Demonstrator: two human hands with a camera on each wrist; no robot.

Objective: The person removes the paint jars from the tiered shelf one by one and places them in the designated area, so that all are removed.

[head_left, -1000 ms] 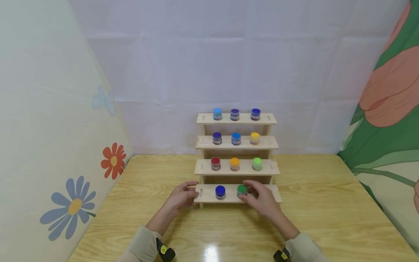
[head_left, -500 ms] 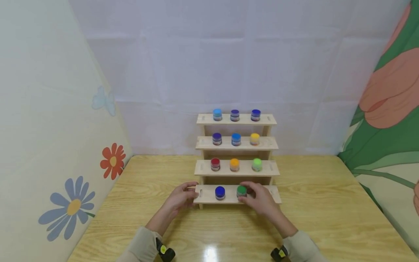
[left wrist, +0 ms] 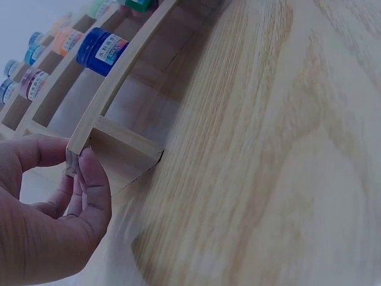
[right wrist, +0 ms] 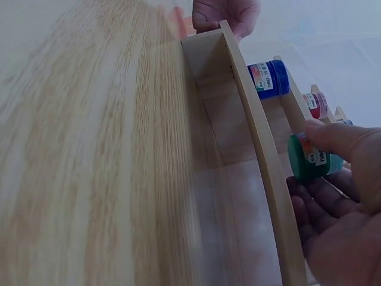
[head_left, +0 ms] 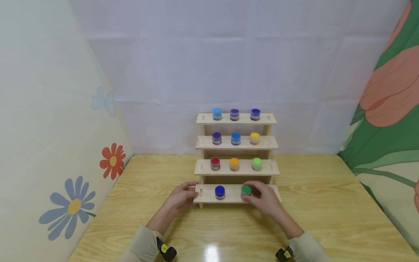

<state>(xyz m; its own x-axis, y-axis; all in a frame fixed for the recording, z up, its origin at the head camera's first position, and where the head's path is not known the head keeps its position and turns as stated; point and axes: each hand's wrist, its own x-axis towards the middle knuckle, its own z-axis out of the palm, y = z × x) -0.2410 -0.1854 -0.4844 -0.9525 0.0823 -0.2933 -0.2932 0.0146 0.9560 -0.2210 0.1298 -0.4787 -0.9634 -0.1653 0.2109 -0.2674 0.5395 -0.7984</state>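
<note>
I have a wood-grain table [head_left: 314, 203] across the lower part of my head view, and a four-tier wooden rack [head_left: 203, 167] stands on it. The left hand [head_left: 179, 198] pinches the left end of the lowest shelf [head_left: 232, 195] between thumb and fingers. With the right hand [head_left: 264, 199] I have the green jar [head_left: 246, 190] grasped, thumb against fingers, just right of that shelf's middle (whether its base touches the board, I can't tell from here). A dark blue jar [head_left: 220, 192] stands upright to its left, apart from it. Each tier above bears three more jars [head_left: 234, 163].
</note>
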